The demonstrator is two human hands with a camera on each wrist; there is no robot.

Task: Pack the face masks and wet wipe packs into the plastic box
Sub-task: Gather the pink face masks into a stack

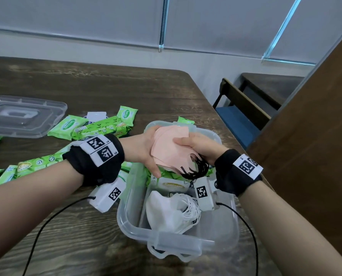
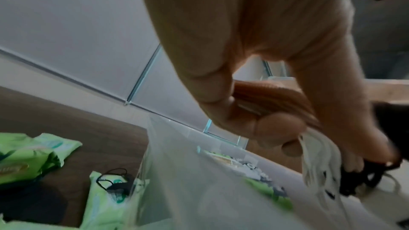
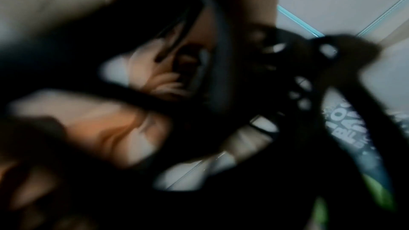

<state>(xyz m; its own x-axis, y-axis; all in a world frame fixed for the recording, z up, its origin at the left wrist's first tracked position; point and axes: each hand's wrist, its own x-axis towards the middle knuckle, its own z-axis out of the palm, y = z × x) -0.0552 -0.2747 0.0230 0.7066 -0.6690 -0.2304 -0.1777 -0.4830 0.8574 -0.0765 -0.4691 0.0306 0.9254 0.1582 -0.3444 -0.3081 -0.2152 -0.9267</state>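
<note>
Both hands meet over the far half of the clear plastic box, which stands on the dark wooden table and serves here as the reference point. Between them is a stack of pink face masks with black ear loops dangling from its near end, held above the box and not resting in it. The left hand cups the stack from the left side, its fingers curled around the edge; the left wrist view shows the thumb and fingers pinching the layered mask edges. The right hand grips the same stack from the right, thumb on top. The right wrist view is too blurred and dark to add detail.

Inside the box, at its near end, lies a bundle of white face masks. Farther in, under the hands, sits a green wet wipe pack.

Left of the box, several more green wipe packs are scattered on the table. Beyond them, farther left, the clear lid lies flat. To the right of the box, past the table's edge, stands a chair with a blue seat.
</note>
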